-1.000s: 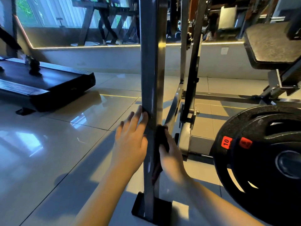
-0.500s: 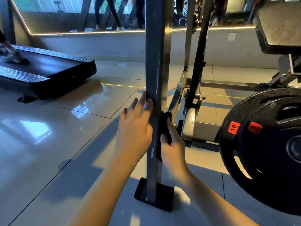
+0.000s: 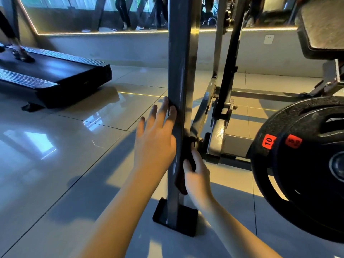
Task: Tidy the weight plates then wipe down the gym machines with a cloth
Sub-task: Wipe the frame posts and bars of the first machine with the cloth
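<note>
A grey steel upright post (image 3: 179, 71) of a gym machine stands on a black foot plate (image 3: 176, 219) in the middle of the view. My left hand (image 3: 155, 140) rests flat against the post's left face, fingers straight and pointing up. My right hand (image 3: 197, 172) holds a dark cloth (image 3: 183, 178) against the post's right side, low down; most of the cloth is hidden behind the post and my fingers. A black weight plate (image 3: 301, 164) with red "10" and "5" labels hangs at the right.
A black treadmill (image 3: 55, 79) with a person's feet on it stands at the left on the glossy tiled floor (image 3: 65, 146). Behind the post are further frame bars (image 3: 223, 94) and a padded bench seat (image 3: 322, 28) at the upper right. A mirror wall runs along the back.
Both hands stay on the post, the cloth hand sliding slightly along its right side. My left fingers have spread a little. The camera has dipped, showing more of the foot plate.
</note>
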Demonstrator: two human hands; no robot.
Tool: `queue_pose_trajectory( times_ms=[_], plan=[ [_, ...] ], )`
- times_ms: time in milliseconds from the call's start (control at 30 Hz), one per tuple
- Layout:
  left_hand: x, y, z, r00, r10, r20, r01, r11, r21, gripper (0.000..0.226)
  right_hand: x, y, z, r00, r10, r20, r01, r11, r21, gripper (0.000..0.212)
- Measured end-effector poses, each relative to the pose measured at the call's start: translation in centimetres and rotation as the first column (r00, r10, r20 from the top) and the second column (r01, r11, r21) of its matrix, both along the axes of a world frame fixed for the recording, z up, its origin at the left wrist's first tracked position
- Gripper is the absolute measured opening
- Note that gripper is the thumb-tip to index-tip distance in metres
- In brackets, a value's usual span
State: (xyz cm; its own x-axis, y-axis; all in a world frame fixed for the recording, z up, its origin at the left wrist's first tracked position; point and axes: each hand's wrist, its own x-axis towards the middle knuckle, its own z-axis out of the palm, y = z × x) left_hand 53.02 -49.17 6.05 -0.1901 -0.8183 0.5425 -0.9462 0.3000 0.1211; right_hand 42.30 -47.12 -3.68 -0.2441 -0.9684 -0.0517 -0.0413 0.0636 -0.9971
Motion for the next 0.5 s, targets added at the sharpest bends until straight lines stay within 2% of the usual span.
queue_pose_trajectory(
  times_ms=[167,233,367,500],
  plan=[
    [0.4,0.1,-0.1,1.000,-0.006,0.013,0.006,1.000,0.022,0.058,-0.2,1.2,-1.9,0.998,0.036,-0.046,-0.031,0.993,0.112,0.045],
    [0.7,0.2,-0.6,1.000,-0.015,0.021,0.014,0.999,0.034,0.055,-0.6,0.5,-1.3,0.998,0.024,-0.065,-0.018,0.995,0.099,0.045],
    [0.7,0.6,-1.5,0.999,-0.032,-0.004,0.033,0.996,0.088,0.054,-0.1,1.2,-1.0,0.999,0.023,-0.043,-0.024,0.999,-0.025,0.050],
    [0.8,1.2,-1.5,0.999,-0.037,0.023,0.033,0.989,0.144,0.055,0.0,1.8,-2.6,0.995,0.041,-0.093,-0.036,0.998,0.055,0.047]
  ],
)
